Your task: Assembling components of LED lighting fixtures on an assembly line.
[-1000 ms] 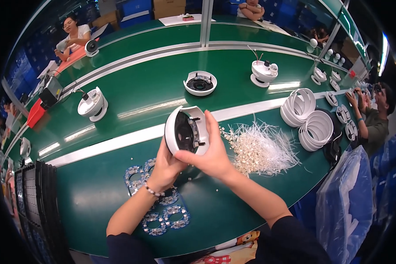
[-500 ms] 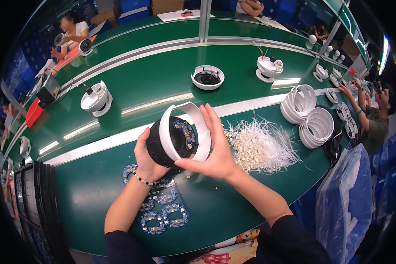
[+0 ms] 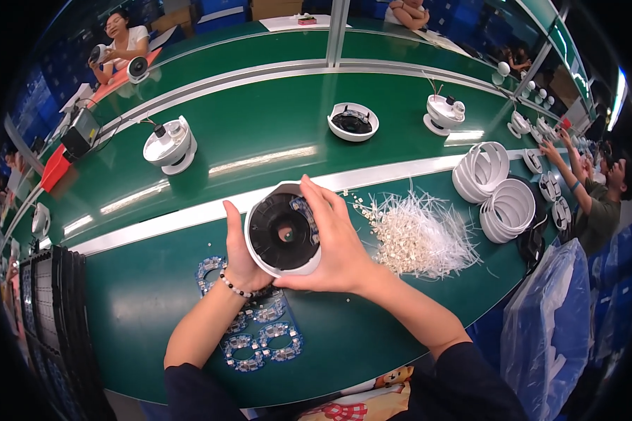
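Note:
A white plastic ring point(image 3: 254, 263) now surrounds a round black plastic piece point(image 3: 272, 217) with a hole at its middle. On the piece's right side shows part of a blue circuit board point(image 3: 301, 209), half covered by fingers. My right hand point(image 3: 340, 249) grips the ring from the right, fingers curled over the upper edge and thumb along the bottom. My left hand point(image 3: 240, 256) supports the black piece from the left and behind, thumb up; its other fingers are mostly hidden, though skin shows through the hole. Beneath my left wrist lie several joined blue circuit boards point(image 3: 281, 340).
Right of my hands is a pile of white strips with small connectors point(image 3: 414, 238). Beyond it stand stacked white rings point(image 3: 507, 210). On the far belt sit a white bowl-shaped housing point(image 3: 353, 123) and white camera-like units point(image 3: 170, 146). Black trays point(image 3: 56, 316) stand left; co-workers sit around.
The white ring, earlier tilted and held apart in front of the black piece, now sits around it. Both hands have come closer together, and the black piece faces up more squarely.

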`<act>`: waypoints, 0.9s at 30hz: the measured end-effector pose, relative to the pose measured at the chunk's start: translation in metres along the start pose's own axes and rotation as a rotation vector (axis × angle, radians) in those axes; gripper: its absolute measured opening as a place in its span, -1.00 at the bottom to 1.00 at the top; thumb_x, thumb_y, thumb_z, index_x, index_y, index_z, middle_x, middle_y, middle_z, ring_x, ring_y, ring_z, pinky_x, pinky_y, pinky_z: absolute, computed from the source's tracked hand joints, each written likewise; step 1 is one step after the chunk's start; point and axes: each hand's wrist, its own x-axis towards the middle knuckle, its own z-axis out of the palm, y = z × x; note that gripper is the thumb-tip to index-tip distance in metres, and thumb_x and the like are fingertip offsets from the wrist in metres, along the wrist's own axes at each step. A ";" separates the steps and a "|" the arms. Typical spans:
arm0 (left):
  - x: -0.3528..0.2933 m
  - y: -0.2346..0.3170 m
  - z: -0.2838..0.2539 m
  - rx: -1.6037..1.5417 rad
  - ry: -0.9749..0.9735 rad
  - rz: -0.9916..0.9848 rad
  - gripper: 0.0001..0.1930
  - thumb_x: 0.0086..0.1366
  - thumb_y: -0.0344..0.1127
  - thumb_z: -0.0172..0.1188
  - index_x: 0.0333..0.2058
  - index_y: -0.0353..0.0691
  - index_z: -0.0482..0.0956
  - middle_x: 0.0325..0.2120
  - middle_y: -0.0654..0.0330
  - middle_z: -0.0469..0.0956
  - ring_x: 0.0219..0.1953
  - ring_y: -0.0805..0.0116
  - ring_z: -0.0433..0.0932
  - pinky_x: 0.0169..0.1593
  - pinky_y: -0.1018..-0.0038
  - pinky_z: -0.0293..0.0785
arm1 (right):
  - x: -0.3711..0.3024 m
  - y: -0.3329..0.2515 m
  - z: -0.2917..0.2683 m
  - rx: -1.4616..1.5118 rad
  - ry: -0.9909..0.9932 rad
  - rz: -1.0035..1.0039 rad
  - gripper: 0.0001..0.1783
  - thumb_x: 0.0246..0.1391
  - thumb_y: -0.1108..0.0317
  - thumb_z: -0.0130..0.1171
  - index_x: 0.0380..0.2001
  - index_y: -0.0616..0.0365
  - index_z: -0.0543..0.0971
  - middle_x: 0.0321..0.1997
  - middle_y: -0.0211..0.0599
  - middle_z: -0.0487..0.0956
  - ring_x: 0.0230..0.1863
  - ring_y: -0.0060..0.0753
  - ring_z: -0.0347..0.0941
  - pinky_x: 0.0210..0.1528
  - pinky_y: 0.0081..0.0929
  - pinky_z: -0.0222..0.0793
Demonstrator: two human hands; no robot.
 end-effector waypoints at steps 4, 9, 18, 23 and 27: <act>-0.001 -0.007 -0.006 0.011 0.000 0.000 -0.13 0.11 0.43 -0.38 0.10 -0.27 0.18 0.03 0.02 0.30 0.05 0.17 0.33 0.12 0.26 0.27 | 0.001 0.003 -0.015 -0.025 -0.129 -0.036 0.33 -0.64 -0.03 0.47 0.16 0.41 -0.04 0.19 0.14 0.08 0.18 0.12 0.00 0.20 -0.15 -0.02; -0.003 -0.006 -0.002 0.127 0.072 0.205 -0.39 0.11 0.08 -0.09 0.02 -0.26 0.28 -0.06 0.08 0.40 -0.02 0.23 0.39 0.10 0.31 0.28 | -0.003 -0.005 0.019 0.014 0.127 0.076 0.32 -0.54 -0.07 0.42 0.17 0.42 -0.12 0.22 0.20 -0.02 0.21 0.18 -0.08 0.23 -0.10 -0.13; 0.006 -0.003 0.006 0.078 0.193 0.244 -0.45 0.13 0.03 -0.10 -0.05 -0.29 0.34 -0.13 0.07 0.44 -0.09 0.23 0.44 0.01 0.33 0.36 | -0.007 0.000 0.023 0.007 0.120 0.012 0.24 -0.40 -0.05 0.36 0.19 0.35 -0.14 0.29 0.17 -0.15 0.29 0.26 -0.26 0.27 -0.02 -0.27; 0.014 0.019 -0.028 0.134 0.355 0.014 -0.62 0.26 -0.04 -0.17 -0.08 -0.15 0.33 -0.10 0.06 0.43 -0.08 0.16 0.45 -0.04 0.19 0.42 | -0.046 -0.001 -0.015 -0.128 0.058 -0.052 0.04 -0.32 0.00 0.34 0.17 0.18 0.04 0.28 0.10 -0.07 0.29 0.25 -0.25 0.25 0.03 -0.24; 0.035 0.043 -0.068 0.135 0.382 0.119 -0.74 0.27 -0.08 -0.10 -0.20 -0.08 0.37 -0.17 0.22 0.47 -0.11 0.29 0.45 -0.08 0.30 0.43 | -0.092 0.001 -0.061 -0.273 0.078 0.105 -0.20 -0.30 0.14 0.35 0.05 0.12 0.28 0.26 0.04 0.01 0.29 0.20 -0.21 0.22 -0.01 -0.16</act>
